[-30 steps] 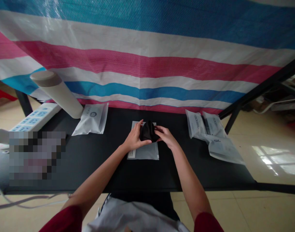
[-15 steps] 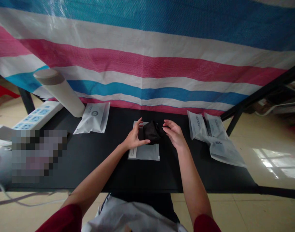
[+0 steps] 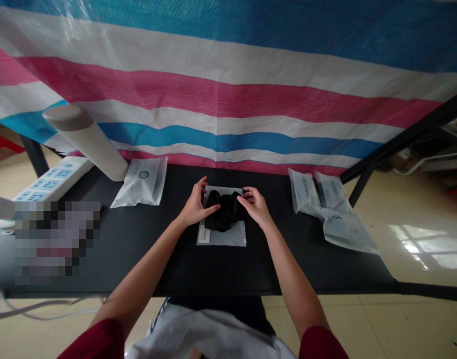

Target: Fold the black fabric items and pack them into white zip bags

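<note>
A piece of black cloth [image 3: 224,214] lies spread over a flat clear plastic bag [image 3: 221,236] in the middle of the black table [image 3: 138,244]. My left hand [image 3: 194,207] pinches the cloth's left end with curled fingers. At the cloth's right end, my right hand [image 3: 253,204] grips it the same way. Both hands rest low on the bag, with the cloth stretched between them.
A white packed bag [image 3: 142,182] and a beige cardboard tube [image 3: 86,141] lie at the back left, beside a white power strip [image 3: 49,181]. Several packed bags [image 3: 327,205] are stacked at the right. A striped tarp [image 3: 228,85] hangs behind the table.
The black cloth was bunched up and held above the bag; now it is pulled wider and lowered onto the bag. Both hands moved apart to its ends.
</note>
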Action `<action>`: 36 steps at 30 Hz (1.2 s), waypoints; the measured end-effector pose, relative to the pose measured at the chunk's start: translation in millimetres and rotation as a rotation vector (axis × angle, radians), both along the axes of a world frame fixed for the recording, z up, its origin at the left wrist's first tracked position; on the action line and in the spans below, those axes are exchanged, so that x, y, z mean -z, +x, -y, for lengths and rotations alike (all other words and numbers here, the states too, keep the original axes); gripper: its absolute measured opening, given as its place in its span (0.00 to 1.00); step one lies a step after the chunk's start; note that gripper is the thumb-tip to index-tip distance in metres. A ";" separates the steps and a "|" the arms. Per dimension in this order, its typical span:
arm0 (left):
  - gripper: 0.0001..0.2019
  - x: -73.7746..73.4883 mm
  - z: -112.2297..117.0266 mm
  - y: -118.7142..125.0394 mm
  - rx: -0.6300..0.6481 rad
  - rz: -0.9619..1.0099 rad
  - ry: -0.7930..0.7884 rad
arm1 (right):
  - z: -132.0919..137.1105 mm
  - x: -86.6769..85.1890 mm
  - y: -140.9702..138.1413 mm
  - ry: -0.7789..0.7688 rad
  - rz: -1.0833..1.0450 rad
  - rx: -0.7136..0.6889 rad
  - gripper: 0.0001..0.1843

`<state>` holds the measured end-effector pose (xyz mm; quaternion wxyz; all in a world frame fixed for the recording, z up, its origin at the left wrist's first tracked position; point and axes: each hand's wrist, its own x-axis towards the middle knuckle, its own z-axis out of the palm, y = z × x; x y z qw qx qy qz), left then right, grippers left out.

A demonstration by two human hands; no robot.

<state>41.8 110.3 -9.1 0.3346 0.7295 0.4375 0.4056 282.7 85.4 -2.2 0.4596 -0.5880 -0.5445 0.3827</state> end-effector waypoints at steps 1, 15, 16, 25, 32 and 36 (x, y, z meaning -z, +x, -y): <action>0.48 0.2 -0.3 -0.5 0.017 -0.006 -0.004 | 2.0 0.2 -2.5 0.008 0.085 -0.024 0.32; 0.04 10.8 -27.2 -28.0 -0.105 -0.042 0.027 | -6.3 7.1 54.9 -0.060 0.352 -0.001 0.13; 0.01 10.1 -26.6 -27.5 -0.077 -0.072 0.037 | -6.4 6.4 56.6 -0.067 0.348 -0.032 0.11; 0.18 8.4 -23.0 -22.9 -0.017 -0.208 0.061 | -8.1 5.8 55.3 -0.009 0.263 -0.207 0.19; 0.26 16.5 -24.5 -18.7 -0.066 -0.385 0.111 | -3.3 -5.5 56.0 -0.024 0.342 -0.471 0.23; 0.26 16.9 -22.2 -15.8 -0.084 -0.429 0.125 | 2.6 -15.0 54.5 -0.066 0.385 -0.528 0.26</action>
